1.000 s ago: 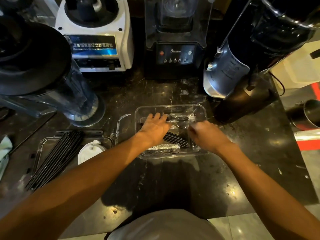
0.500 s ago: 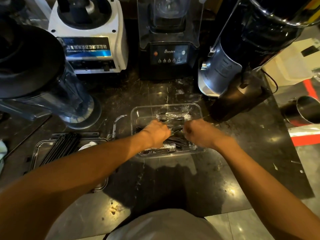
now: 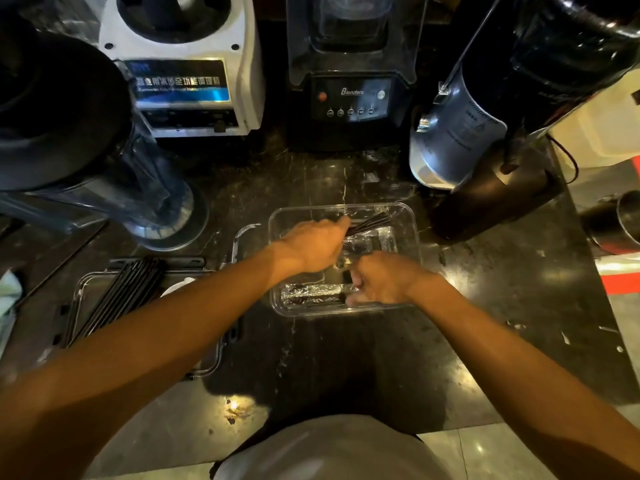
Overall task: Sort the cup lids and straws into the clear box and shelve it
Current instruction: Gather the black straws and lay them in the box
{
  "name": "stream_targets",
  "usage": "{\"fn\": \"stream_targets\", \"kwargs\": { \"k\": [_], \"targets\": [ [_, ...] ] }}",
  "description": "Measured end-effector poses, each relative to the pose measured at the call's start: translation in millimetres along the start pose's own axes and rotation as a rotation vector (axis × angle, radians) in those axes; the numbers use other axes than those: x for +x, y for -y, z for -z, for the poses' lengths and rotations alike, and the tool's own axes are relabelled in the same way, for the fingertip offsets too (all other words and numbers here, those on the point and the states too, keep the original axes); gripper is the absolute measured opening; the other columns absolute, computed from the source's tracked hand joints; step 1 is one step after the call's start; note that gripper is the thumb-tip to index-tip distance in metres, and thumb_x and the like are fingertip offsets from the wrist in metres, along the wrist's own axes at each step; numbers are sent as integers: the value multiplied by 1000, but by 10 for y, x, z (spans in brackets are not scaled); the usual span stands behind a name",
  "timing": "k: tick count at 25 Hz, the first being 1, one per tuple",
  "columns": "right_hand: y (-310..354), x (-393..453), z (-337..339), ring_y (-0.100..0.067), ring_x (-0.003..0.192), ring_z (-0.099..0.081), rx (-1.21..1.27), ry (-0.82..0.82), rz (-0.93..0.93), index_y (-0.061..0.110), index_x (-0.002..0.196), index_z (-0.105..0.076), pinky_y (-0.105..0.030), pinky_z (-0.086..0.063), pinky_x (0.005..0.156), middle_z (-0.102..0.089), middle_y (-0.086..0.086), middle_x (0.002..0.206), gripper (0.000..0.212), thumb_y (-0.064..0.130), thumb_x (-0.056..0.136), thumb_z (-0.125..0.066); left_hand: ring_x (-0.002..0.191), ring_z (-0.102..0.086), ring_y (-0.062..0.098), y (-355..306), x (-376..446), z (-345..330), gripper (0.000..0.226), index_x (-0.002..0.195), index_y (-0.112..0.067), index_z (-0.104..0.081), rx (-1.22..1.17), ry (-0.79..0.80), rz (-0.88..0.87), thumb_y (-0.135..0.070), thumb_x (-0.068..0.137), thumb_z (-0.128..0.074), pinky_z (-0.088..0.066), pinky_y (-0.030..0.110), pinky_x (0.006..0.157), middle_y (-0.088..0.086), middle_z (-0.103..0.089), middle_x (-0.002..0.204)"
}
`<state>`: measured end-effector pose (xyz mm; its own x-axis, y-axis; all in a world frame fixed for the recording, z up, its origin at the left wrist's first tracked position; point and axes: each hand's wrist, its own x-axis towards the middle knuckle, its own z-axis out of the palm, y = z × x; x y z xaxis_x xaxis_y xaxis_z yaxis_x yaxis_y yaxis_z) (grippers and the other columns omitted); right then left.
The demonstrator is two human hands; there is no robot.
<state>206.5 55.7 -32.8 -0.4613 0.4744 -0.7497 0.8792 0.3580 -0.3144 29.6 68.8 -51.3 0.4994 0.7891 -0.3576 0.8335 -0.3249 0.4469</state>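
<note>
- Two hands are in the clear box, dead center on the counter.
- right hand, 5 o'clock corner: fingers curled, can't tell what it's got.
- left hand grips black straws pointing to 1 o'clock.

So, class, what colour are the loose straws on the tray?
Black straws, best seen in the head view.

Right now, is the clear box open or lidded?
Open. Both hands reach inside the clear box: the left hand grips black straws, and no lid covers it.
</note>
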Motion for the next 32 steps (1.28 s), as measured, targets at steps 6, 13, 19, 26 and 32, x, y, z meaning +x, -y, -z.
{"fn": "stream_targets", "kwargs": {
  "k": [6,13,19,26,32],
  "targets": [
    [130,128,-3,-16,89,-59,-173,-60,101,18,102,-65,-33,-46,84,-62,3,91,7,23,101,-61,70,-56,14,35,-3,137,21,123,-11,-50,-211,-59,90,-25,108,-45,-35,28,53,-2,-59,85],
    [-95,113,80,-33,92,-69,-122,-447,-48,8,122,-56,-34,-40,75,-69,-11,97,22,21,103,-53,61,-56,6,115,-74,228,15,114,-17,-49,-241,-100,122,-30,108,-43,-35,25,51,-7,-58,74],
    [-127,128,-81,-16,92,-67,81,73,15,19,98,-76,-34,-54,86,-72,3,98,11,26,98,-68,68,-58,11,117,-82,175,19,121,-14,-53,-311,-43,104,-27,108,-46,-36,24,54,2,-64,89],
    [-96,93,-105,-15,89,-54,-260,-65,0,15,104,-66,-33,-43,82,-54,4,91,24,36,95,-72,62,-55,7,80,-126,102,20,122,-13,-50,-335,0,109,-27,109,-44,-37,26,52,-1,-60,80],
    [-161,59,-49,-18,91,-57,-156,-66,13,16,101,-61,-32,-42,80,-57,2,91,16,32,103,-57,64,-58,9,115,-119,43,22,126,-17,-50,-363,0,108,-28,109,-44,-43,31,58,1,-63,82]
  ]
}}
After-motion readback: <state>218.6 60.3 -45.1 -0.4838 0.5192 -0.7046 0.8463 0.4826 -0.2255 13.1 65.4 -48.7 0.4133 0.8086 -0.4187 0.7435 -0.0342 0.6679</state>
